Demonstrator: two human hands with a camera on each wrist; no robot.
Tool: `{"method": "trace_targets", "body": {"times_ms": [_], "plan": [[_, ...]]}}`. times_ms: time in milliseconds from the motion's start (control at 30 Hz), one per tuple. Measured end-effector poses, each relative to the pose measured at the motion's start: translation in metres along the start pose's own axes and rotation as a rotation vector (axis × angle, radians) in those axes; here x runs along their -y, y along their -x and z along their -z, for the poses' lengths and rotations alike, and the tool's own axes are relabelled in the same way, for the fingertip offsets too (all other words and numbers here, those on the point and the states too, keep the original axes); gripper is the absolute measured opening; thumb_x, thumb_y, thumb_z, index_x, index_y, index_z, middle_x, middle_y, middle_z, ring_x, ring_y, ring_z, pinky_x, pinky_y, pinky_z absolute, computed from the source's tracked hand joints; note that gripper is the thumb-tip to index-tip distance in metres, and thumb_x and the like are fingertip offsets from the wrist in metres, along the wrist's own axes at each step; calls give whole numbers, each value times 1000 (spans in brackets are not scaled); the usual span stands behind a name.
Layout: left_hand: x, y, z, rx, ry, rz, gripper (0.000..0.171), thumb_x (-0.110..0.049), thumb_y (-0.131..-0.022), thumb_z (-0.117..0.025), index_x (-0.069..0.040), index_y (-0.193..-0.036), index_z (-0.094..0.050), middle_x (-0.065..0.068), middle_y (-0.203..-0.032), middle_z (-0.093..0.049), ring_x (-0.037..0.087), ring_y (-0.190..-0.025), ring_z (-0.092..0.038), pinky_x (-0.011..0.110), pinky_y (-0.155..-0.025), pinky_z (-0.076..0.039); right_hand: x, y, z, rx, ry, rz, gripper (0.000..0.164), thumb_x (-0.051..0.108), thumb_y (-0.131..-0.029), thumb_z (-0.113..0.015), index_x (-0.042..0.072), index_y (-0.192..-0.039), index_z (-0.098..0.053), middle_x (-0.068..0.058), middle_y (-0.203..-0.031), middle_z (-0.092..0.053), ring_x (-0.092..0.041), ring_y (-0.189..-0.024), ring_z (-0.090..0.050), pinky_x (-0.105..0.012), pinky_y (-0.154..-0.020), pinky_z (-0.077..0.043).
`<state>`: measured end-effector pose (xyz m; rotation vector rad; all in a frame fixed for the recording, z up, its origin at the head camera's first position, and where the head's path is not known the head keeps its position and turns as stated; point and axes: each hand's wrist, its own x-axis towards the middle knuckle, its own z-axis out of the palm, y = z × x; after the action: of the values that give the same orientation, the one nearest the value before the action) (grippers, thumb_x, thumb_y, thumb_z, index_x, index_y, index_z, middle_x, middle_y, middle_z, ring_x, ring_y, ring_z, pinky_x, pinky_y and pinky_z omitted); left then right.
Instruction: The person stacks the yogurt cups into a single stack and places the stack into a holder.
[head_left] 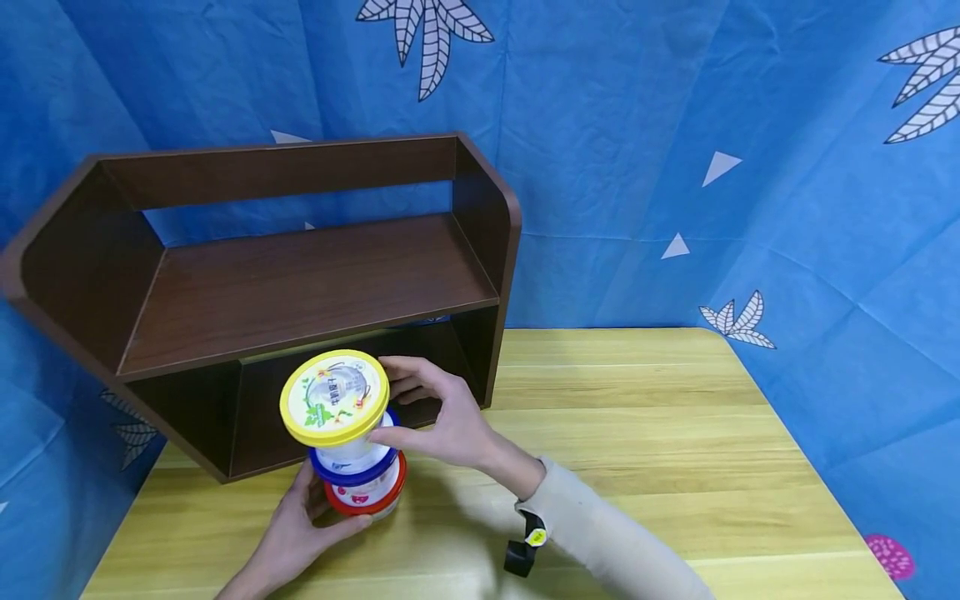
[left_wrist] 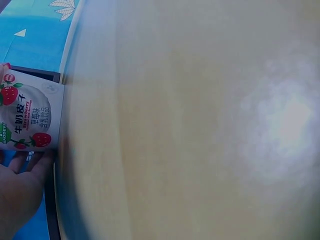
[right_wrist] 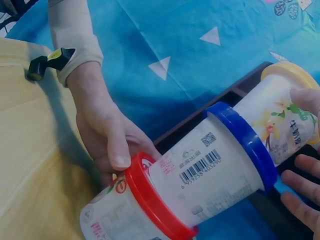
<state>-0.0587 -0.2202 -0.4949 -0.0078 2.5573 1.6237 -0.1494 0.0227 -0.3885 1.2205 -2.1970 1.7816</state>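
Note:
Three white tubs with printed labels stand stacked in front of the shelf in the head view. The lowest tub [head_left: 378, 498] has a red lid and strawberries on its label [left_wrist: 30, 112]. Above it is the blue-lidded tub [right_wrist: 210, 167], whose barcode shows in the right wrist view. On top sits the yellow-lidded tub [head_left: 334, 398]. My left hand [head_left: 292, 529] grips the red-lidded tub low down, thumb in front. My right hand [head_left: 450, 417] holds the yellow-lidded tub from the right, thumb on its near side; the far fingertips are partly hidden.
A dark brown two-tier shelf [head_left: 322, 283] stands just behind the stack on the wooden table [head_left: 637, 433]. Blue patterned cloth [head_left: 615, 150] hangs behind and along the sides. A small black device [head_left: 525, 546] is strapped at my right wrist.

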Motion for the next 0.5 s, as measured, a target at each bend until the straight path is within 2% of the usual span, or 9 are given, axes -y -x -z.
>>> {"method": "trace_targets", "body": {"times_ms": [167, 233, 333, 433, 500], "plan": [[-2, 0, 0, -10, -13, -8, 98, -28, -80, -94, -17, -156, -32, 16, -151, -55, 41, -138, -58, 50, -106, -60, 2, 5, 8, -25, -15, 27, 76, 1, -81, -87, 8, -148, -54, -16, -131, -71, -22, -112, -71, -38, -95, -64], [-3, 0, 1, -9, -18, -6, 98, -29, -80, -94, -17, -156, -32, 15, -150, -55, 41, -138, -58, 49, -105, -61, 3, 7, 12, -37, -19, 33, 73, 4, -83, -87, 9, -148, -54, -17, -132, -71, -25, -112, -72, -40, -95, -64], [-3, 0, 1, -4, -24, 4, 99, -30, -80, -94, -17, -156, -31, 15, -151, -55, 41, -138, -58, 49, -106, -60, 4, 10, 18, -55, -26, 38, 67, 27, -91, -85, 11, -148, -54, -17, -134, -71, -28, -112, -73, -41, -96, -63], [-3, -1, 1, 6, -31, 18, 100, -31, -80, -94, -17, -157, -30, 15, -153, -53, 41, -140, -57, 51, -107, -60, 5, 13, 24, -73, -39, 46, 74, 51, -93, -78, 10, -148, -53, -18, -134, -70, -34, -113, -72, -43, -96, -63], [-3, -1, 1, 14, -35, 25, 101, -32, -81, -93, -17, -157, -29, 15, -154, -52, 41, -141, -56, 51, -108, -59, 6, 15, 29, -91, -45, 54, 76, 57, -93, -75, 9, -148, -53, -19, -134, -70, -36, -113, -71, -42, -96, -63]]}}
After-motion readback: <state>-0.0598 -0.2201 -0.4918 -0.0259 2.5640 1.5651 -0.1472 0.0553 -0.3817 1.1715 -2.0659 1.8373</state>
